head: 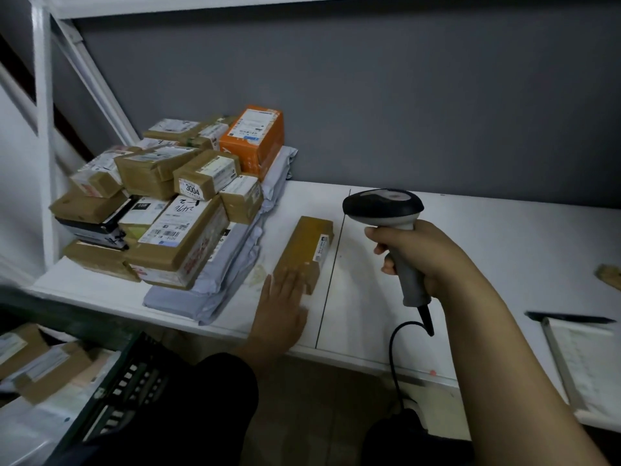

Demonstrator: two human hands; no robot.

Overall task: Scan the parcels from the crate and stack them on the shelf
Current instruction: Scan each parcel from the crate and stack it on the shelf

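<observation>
The long brown parcel (304, 250) lies on the shelf (470, 237) near the middle of its front edge, end-on to the person, just left of a dark seam (331, 274) that crosses the board from back to front. The left hand (280, 304) rests on its near end, fingers (292, 279) straight and close together, pressing and not gripping. A narrow white label (322, 247) runs along the parcel's right top edge. The right hand (426, 257) has its fingers curled tight round the handle of a scanner (386, 210), held above the shelf just right of the parcel, its cable (395, 358) dropping past the front edge. This looks like the scanning step: it should go best if the flat hand pins the parcel and keeps off the label, while the scanner head tips down and left so its beam runs along the strip. After that the parcel needs to slide left towards the pile (168, 210) at the shelf's left end, where brown boxes, an orange box (253, 139) and grey mailing bags (228, 274) are heaped unevenly; the bags spill out nearest the parcel and could catch it or tip the boxes above. The crate (111, 398), with more parcels (40, 361) in it, sits below the front left corner. A clipboard (584, 361) and a pen (568, 318) lie towards the right end, well apart from the work.
</observation>
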